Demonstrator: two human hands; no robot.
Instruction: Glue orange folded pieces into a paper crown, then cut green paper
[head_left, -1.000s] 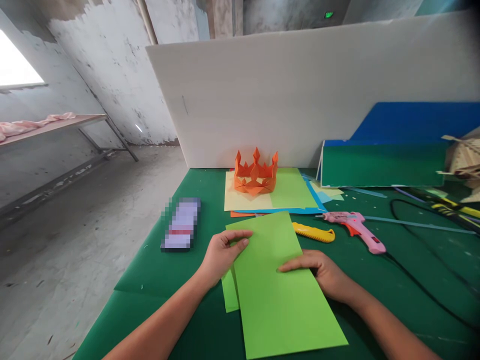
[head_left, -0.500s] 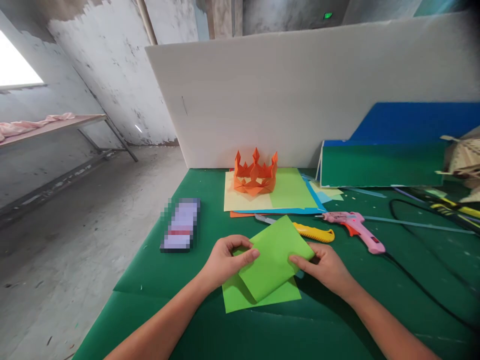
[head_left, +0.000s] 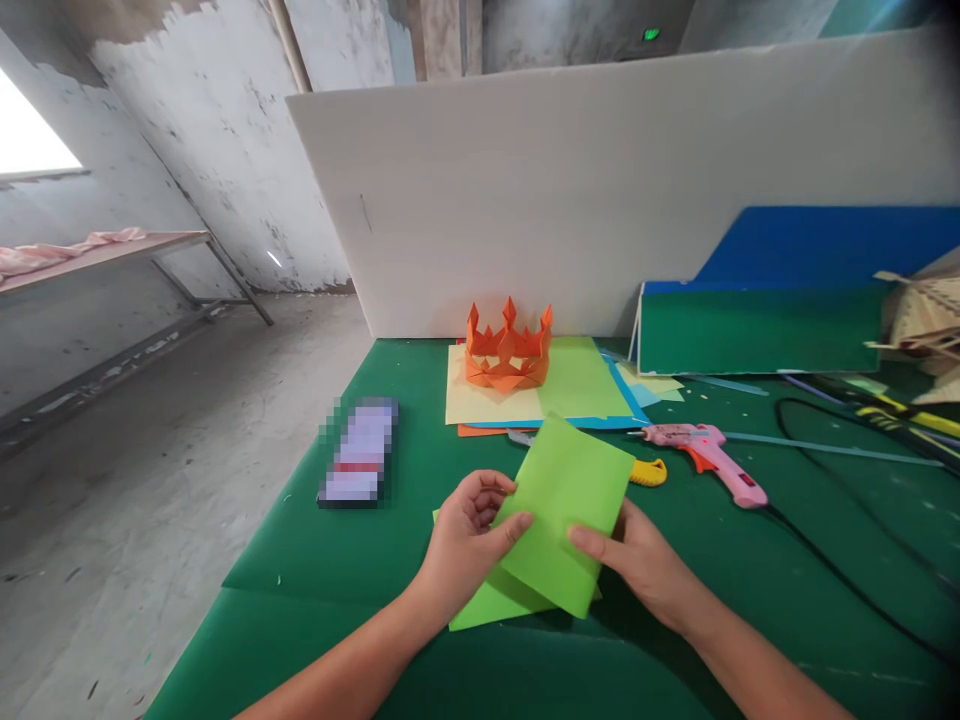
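Note:
A folded sheet of light green paper (head_left: 566, 510) is held up between my two hands, tilted above the table. My left hand (head_left: 476, 535) pinches its left edge between thumb and fingers. On the right edge, the thumb of my right hand (head_left: 637, 560) presses the front while the fingers are hidden behind. Beneath lies another light green sheet (head_left: 495, 600) on the green tabletop (head_left: 360, 630), partly covered by the held paper and my left hand. Behind the held paper, a yellow-handled utility knife (head_left: 649, 473) shows only its handle end and blade tip.
An orange paper crown (head_left: 508, 365) stands on stacked coloured paper (head_left: 487, 405). A pink glue gun (head_left: 712, 455) with a black cord lies at right. A blurred-out phone (head_left: 360, 450) is at left. Behind rise a white board (head_left: 525, 200) and a green panel (head_left: 757, 330).
The folded green paper has turned more upright and shifted slightly right, now covering more of the knife. Both hands have moved with it, still gripping its edges.

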